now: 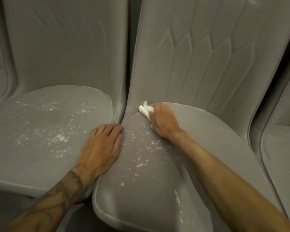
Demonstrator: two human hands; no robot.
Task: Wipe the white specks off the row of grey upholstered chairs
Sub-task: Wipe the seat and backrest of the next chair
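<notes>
The tattooed left forearm (57, 195) is reaching in from the lower left. The left hand (101, 148) is lying palm down on the inner edge of the left grey upholstered chair seat (32, 148), fingers straight and close together, fingertips touching the seam between the two seats; its grip is open, holding nothing. Just beside it, white specks (141, 148) are lying scattered over the left side of the middle grey upholstered chair seat (132, 198), and more are dotting the left seat. The bare right forearm (224, 173) is stretching diagonally across the middle seat. Farther back, the right hand (164, 121) is resting knuckles up at the seat's rear left corner, its grip curling closed around a small crumpled white cloth wad (145, 110), which is touching the crease below the stitched grey backrest (199, 56).
</notes>
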